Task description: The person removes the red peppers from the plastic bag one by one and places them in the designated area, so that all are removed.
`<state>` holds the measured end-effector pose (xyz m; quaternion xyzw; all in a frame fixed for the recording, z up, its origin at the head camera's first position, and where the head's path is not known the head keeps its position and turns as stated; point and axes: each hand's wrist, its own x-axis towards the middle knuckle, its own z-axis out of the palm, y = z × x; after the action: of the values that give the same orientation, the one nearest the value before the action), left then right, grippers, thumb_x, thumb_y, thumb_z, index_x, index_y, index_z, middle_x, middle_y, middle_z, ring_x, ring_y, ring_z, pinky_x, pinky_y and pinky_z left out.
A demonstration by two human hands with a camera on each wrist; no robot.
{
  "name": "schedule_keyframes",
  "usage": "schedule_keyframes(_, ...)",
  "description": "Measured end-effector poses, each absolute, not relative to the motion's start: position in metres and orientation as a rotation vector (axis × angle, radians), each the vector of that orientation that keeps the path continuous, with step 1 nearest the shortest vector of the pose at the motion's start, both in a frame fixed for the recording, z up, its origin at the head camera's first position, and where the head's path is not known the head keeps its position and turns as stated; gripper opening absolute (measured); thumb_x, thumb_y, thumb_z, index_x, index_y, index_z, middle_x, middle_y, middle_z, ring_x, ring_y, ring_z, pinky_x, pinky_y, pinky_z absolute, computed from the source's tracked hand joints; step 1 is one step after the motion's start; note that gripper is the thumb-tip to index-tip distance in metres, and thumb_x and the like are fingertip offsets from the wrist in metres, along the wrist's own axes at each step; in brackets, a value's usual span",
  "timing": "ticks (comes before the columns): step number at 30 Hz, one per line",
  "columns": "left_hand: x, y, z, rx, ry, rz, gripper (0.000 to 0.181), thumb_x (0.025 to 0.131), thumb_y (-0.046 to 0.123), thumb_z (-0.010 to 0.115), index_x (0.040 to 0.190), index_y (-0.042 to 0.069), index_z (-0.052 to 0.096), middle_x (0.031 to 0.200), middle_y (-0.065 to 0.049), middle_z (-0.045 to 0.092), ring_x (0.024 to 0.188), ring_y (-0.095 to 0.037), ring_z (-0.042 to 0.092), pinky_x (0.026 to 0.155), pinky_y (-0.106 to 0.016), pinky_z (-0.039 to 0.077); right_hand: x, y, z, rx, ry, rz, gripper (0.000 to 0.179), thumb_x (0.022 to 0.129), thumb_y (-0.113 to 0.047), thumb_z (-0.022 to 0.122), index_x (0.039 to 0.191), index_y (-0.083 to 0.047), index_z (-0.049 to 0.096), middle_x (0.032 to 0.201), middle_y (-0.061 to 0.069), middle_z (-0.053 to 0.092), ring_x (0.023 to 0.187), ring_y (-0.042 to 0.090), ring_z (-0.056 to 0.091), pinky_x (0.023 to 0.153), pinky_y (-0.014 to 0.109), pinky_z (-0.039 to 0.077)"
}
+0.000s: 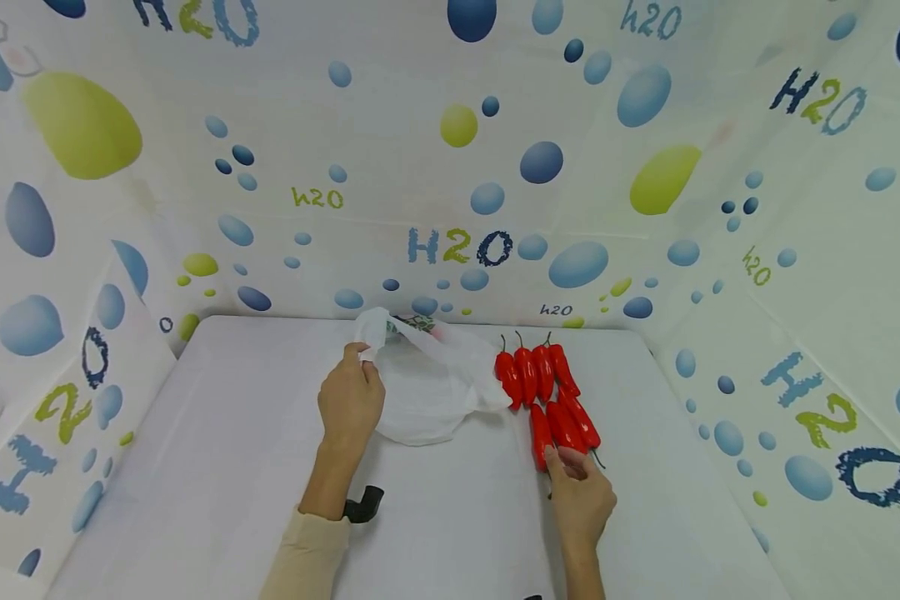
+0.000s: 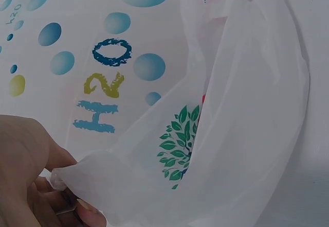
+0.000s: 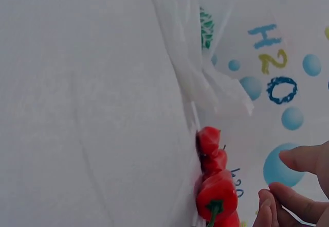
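Note:
My left hand [image 1: 351, 400] pinches one handle of a white plastic bag [image 1: 420, 392], lifting that corner; the bag's mouth gapes and a green leaf print [image 2: 180, 139] shows on its far side. Right of the bag, several glossy red peppers [image 1: 527, 375] lie in two rows, stems outward. My right hand [image 1: 583, 492] is at the near row, its fingertips overlapping the lower end of a red pepper [image 1: 540, 435] in the head view. In the right wrist view, that hand's thumb [image 3: 303, 158] and fingers are apart with nothing between them, beside a pepper [image 3: 217, 193] with a green stem.
A white-covered table [image 1: 450, 533] lies under everything. Printed cloth walls [image 1: 390, 158] with H2O lettering and blue and green drops stand behind and at both sides. A black strap piece [image 1: 363, 505] sits at the left wrist.

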<state>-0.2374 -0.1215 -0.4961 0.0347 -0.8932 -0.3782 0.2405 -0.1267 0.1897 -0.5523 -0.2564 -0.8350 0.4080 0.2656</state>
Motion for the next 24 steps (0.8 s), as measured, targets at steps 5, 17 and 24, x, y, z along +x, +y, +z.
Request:
schedule_keyframes(5, -0.237, -0.122, -0.495, 0.098, -2.441, -1.033, 0.033, 0.103, 0.010, 0.050, 0.130, -0.004, 0.061, 0.074, -0.020, 0.067, 0.053, -0.029, 0.054, 0.046, -0.044, 0.045, -0.136, 0.184, -0.545, -0.615, -2.246, 1.173, 0.029, 0.089, -0.037, 0.084, 0.106, -0.014, 0.081, 0.088, 0.004, 0.076, 0.079, 0.020, 0.066, 0.060, 0.019, 0.053)
schedule_keyframes(17, -0.237, -0.121, -0.496, 0.109, -2.451, -1.042, 0.032, 0.103, 0.010, 0.050, 0.130, -0.003, 0.061, 0.065, -0.012, 0.059, 0.050, -0.025, 0.049, 0.044, -0.038, 0.039, -0.159, 0.160, -0.527, -0.349, -2.297, 1.342, 0.027, 0.089, -0.034, 0.084, 0.108, -0.016, 0.082, 0.093, -0.004, 0.077, 0.085, 0.017, 0.067, 0.066, 0.024, 0.056)
schedule_keyframes(24, -0.237, -0.121, -0.495, 0.117, -2.455, -1.046, 0.032, 0.103, 0.010, 0.050, 0.130, -0.002, 0.062, 0.062, -0.009, 0.054, 0.048, -0.023, 0.046, 0.043, -0.036, 0.036, -0.177, 0.147, -0.516, -0.153, -2.306, 1.377, 0.021, 0.091, -0.029, 0.083, 0.108, -0.016, 0.081, 0.096, -0.004, 0.078, 0.087, 0.017, 0.070, 0.071, 0.025, 0.058)
